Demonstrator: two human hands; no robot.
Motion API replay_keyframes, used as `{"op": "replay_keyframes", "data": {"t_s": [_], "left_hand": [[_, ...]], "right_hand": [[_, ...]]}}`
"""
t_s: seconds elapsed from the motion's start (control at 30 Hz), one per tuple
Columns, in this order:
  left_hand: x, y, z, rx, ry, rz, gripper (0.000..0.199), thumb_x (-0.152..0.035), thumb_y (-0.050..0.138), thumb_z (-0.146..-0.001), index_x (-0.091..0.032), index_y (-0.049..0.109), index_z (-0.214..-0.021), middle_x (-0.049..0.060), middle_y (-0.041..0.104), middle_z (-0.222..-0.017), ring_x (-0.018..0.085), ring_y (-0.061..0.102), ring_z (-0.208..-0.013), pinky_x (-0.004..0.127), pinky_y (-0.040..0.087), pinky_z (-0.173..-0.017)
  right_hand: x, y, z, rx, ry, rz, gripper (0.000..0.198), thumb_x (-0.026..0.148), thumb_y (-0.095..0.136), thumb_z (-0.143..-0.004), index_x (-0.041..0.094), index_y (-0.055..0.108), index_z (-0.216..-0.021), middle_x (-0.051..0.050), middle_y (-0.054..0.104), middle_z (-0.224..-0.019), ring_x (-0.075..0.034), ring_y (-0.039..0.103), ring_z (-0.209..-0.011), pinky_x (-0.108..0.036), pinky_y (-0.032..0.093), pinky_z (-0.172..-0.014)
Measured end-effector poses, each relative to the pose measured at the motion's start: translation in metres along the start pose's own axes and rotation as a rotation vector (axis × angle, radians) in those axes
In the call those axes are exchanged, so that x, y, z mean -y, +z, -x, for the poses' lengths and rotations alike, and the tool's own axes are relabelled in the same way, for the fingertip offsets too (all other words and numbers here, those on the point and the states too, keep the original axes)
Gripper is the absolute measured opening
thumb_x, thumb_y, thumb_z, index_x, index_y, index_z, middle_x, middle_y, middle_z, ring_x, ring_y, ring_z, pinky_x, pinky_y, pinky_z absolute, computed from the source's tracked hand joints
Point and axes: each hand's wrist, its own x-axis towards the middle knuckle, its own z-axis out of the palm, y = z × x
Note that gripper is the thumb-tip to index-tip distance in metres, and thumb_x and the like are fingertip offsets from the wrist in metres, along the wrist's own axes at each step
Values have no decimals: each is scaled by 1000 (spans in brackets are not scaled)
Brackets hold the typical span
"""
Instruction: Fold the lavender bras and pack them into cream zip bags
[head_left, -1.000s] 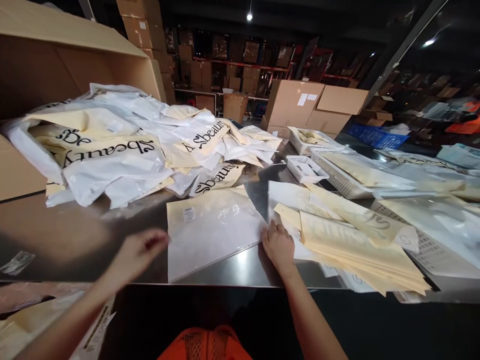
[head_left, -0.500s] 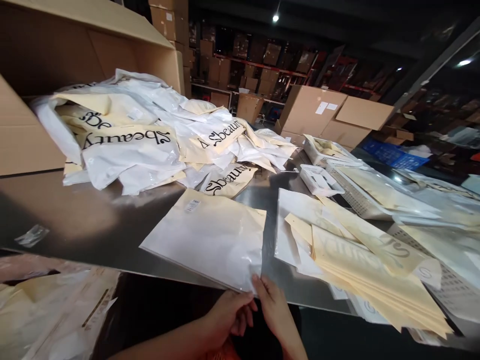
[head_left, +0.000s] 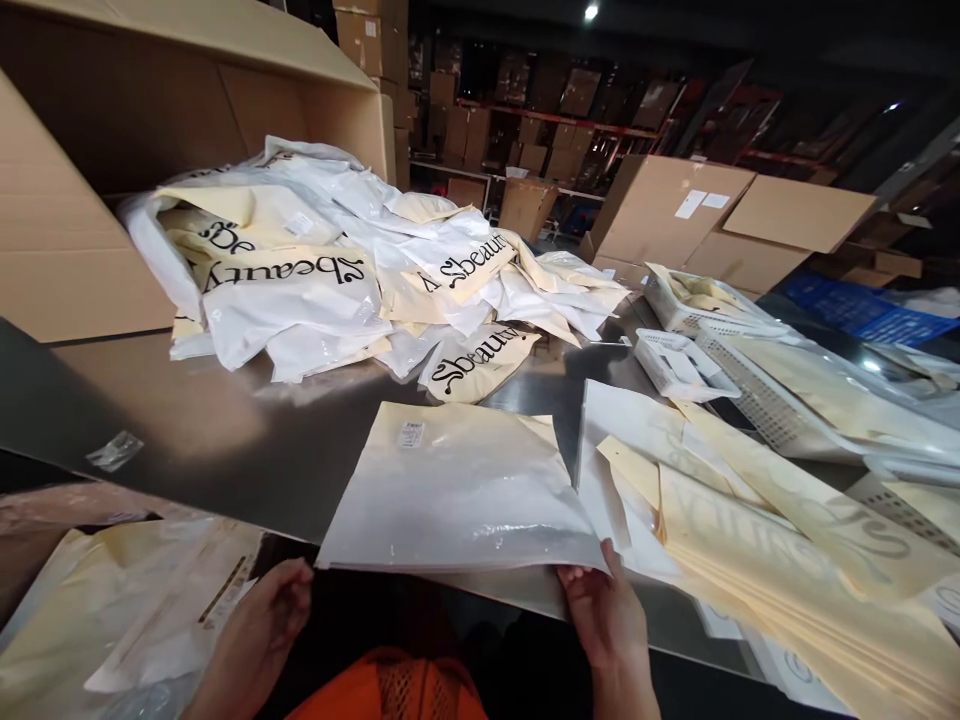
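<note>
A flat white plastic bag (head_left: 450,510) with cream contents and a small barcode label lies at the table's front edge, its near edge raised slightly. My right hand (head_left: 604,605) grips its near right corner, thumb on top and fingers underneath. Close by the near left corner is my left hand (head_left: 266,615), fingers curled in; whether it touches the bag or holds anything small is hidden. To the right lies a fanned stack of cream printed sheets (head_left: 757,560), partly over white bags.
Behind, a heap of bagged cream packages (head_left: 300,300) spills from a large open carton (head_left: 67,240). White perforated baskets (head_left: 757,390) and a small white tray (head_left: 686,365) stand at right. A plastic scrap (head_left: 115,451) lies at left; more bags (head_left: 150,600) sit below the table.
My left hand has moved left from beside my right hand to the bag's other near corner. The bag is drawn closer and its near edge raised. The view has turned slightly left.
</note>
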Motion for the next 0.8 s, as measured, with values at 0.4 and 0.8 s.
{"op": "replay_keyframes", "data": {"t_s": [0.4, 0.8], "left_hand": [[13, 76, 41, 519, 1847, -1381, 28, -25, 55, -87, -14, 62, -113, 11, 68, -102, 28, 60, -98, 40, 44, -86], [-37, 136, 47, 798, 1419, -1876, 20, -22, 45, -96, -16, 63, -89, 5, 67, -85, 20, 63, -80, 32, 43, -66]], "right_hand": [[-25, -7, 23, 12, -213, 573, 82, 46, 90, -48, 27, 32, -102, 8, 64, -68, -20, 69, -60, -30, 60, -53], [-13, -5, 28, 135, -361, 542, 71, 48, 85, -57, 26, 35, -102, 11, 58, -63, -13, 60, -57, -25, 52, -58]]}}
